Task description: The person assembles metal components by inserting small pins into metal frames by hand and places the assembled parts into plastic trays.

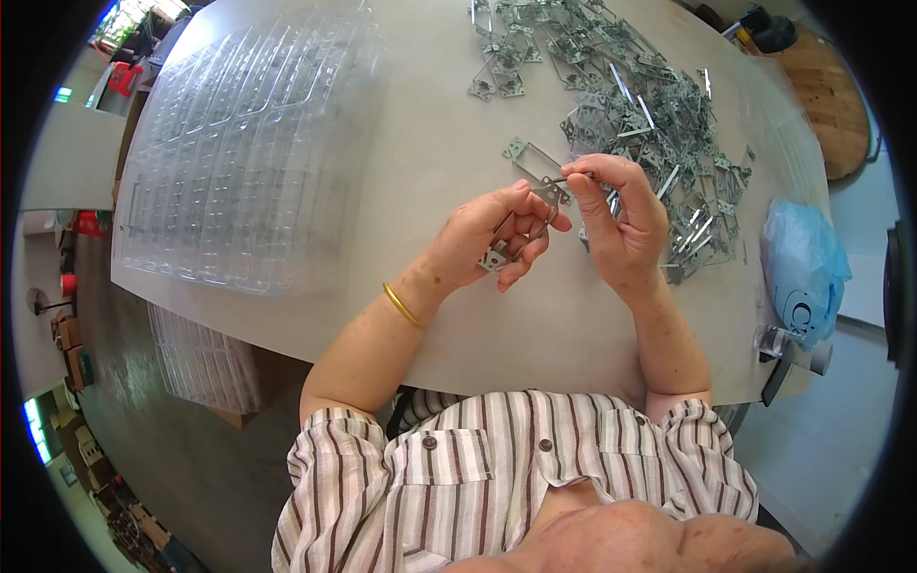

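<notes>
My left hand [482, 229] is closed round a small grey metal bracket frame [494, 256] with perforated end plates, held above the table. My right hand [621, 215] pinches a thin dark piece between thumb and forefinger, right at the upper end of that bracket; what the piece is, I cannot make out. Just beyond my fingertips, another metal bracket frame [533, 156] lies on the table. To the right and farther off spreads a heap of similar metal brackets [659, 124], tangled together, some with shiny rods.
Stacked clear plastic trays [239, 162] cover the left side of the white table [420, 124]. More clear trays [205, 358] sit lower, beside the table. At the right edge are a blue plastic bag [804, 263] and a clear cylindrical container [788, 349]. A round wooden stool [821, 105] stands behind.
</notes>
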`<state>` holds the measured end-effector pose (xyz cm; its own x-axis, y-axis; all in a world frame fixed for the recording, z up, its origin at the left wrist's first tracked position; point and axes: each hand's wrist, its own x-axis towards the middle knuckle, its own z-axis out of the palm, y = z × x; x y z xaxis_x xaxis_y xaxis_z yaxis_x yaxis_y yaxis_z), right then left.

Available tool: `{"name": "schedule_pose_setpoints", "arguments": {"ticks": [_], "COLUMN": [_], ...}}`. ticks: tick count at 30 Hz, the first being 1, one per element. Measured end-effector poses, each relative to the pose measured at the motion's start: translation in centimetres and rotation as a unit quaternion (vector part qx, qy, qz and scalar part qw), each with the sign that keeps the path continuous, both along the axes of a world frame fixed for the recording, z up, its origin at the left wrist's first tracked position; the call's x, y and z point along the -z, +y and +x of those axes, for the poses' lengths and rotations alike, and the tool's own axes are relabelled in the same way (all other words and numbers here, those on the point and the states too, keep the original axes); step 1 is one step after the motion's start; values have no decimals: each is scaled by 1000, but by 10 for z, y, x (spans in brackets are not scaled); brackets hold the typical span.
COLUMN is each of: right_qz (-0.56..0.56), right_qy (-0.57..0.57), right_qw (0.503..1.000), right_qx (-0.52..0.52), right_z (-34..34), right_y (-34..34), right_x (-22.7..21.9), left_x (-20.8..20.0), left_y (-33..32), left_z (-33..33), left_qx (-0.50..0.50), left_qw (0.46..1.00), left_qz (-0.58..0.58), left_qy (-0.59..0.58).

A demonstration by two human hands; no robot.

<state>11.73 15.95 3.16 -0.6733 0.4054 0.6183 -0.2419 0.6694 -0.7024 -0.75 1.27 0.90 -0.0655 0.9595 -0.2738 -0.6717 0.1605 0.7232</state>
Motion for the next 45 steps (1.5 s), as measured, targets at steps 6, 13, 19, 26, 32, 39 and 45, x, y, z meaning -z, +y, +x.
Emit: {"name": "schedule_pose_setpoints", "arguments": {"ticks": [6,13,19,26,32,39,45], "right_qz": [14,61,56,59,93,-141,-114], "right_qy": [-4,18,13,-3,-29,-49,-66], "right_qw": [1000,998,998,998,993,978,976], "right_qx": [-10,-24,-32,-25,-61,-145,-176], "right_z": [2,1,1,3,3,10,9], "right_y": [3,5,0,0,4,6,8], "right_x": [1,4,1,6,6,3,-6], "left_x": [1,6,2,4,6,5,1], "left_y": [2,2,0,0,-2,-3,-7], "left_z": [0,0,-1,-1,-3,-5,-6], "left_qx": [-3,11,8,26,53,79,103], "left_qw": [1000,1000,1000,999,997,992,991], "left_qz": [-4,5,16,30,53,84,76], "left_qy": [-22,-13,-19,6,23,-41,-39]}}
